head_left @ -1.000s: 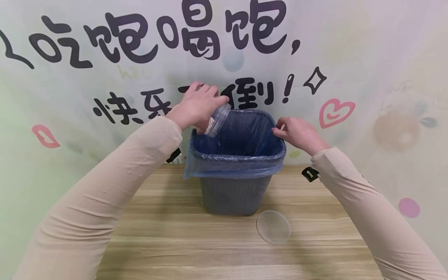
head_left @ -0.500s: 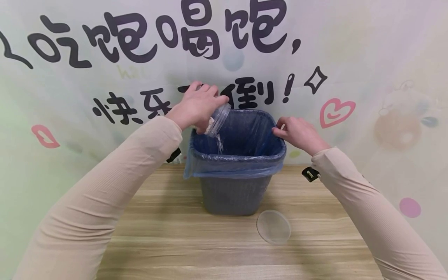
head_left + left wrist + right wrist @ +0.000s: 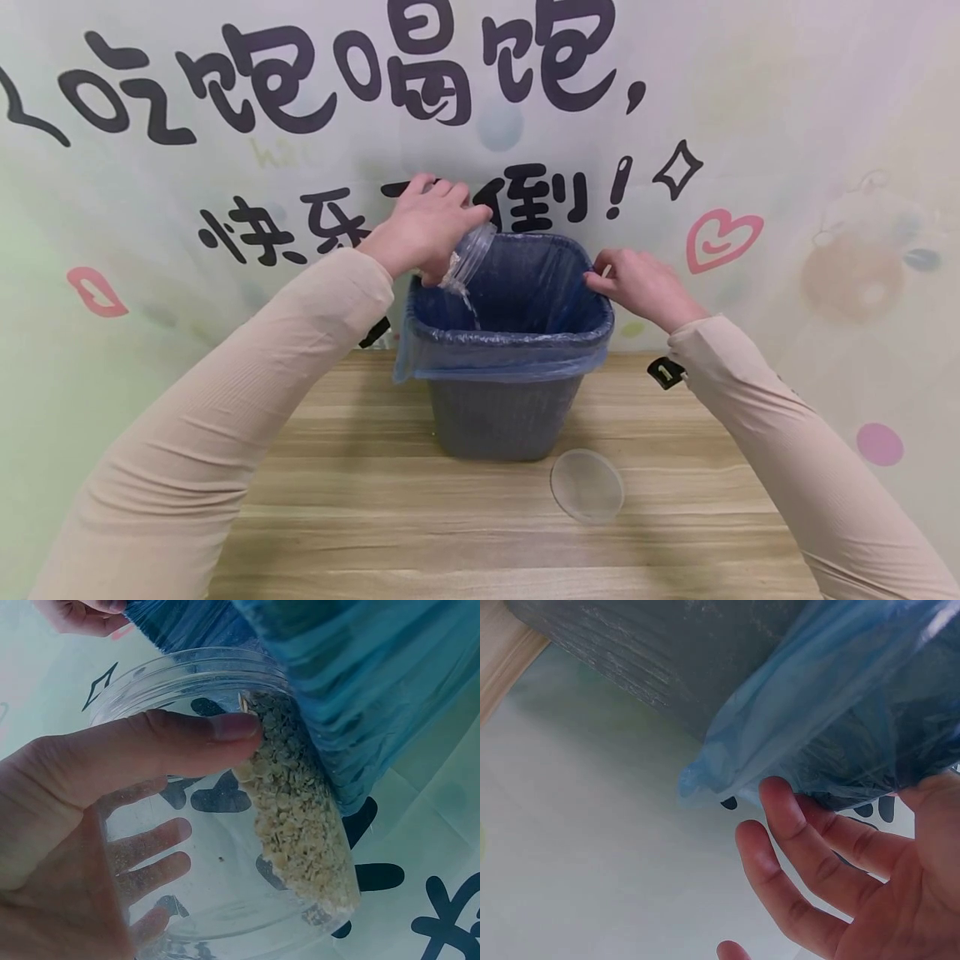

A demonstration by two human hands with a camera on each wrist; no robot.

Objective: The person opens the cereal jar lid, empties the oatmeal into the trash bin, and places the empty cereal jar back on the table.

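My left hand (image 3: 431, 225) grips a clear plastic jar (image 3: 474, 254), tilted with its mouth over the left side of the bin. In the left wrist view, pale oat flakes (image 3: 300, 817) lie along the lower wall of the jar, and the thumb and fingers wrap round it. A thin stream of flakes drops from the mouth into the bin. The grey bin (image 3: 502, 421) stands upright, lined with a blue plastic bag (image 3: 517, 358) folded over its rim. My right hand (image 3: 641, 283) pinches the bag-covered rim on the right, with its other fingers spread loosely.
A round translucent lid (image 3: 587, 487) lies on the wooden table (image 3: 420, 533) in front of the bin, slightly to the right. Close behind the bin hangs a pale printed backdrop (image 3: 787, 150) with black lettering.
Flakes have begun to fall from the jar's mouth; one second ago no stream showed. Both hands, the bin and the lid stay practically where they were.
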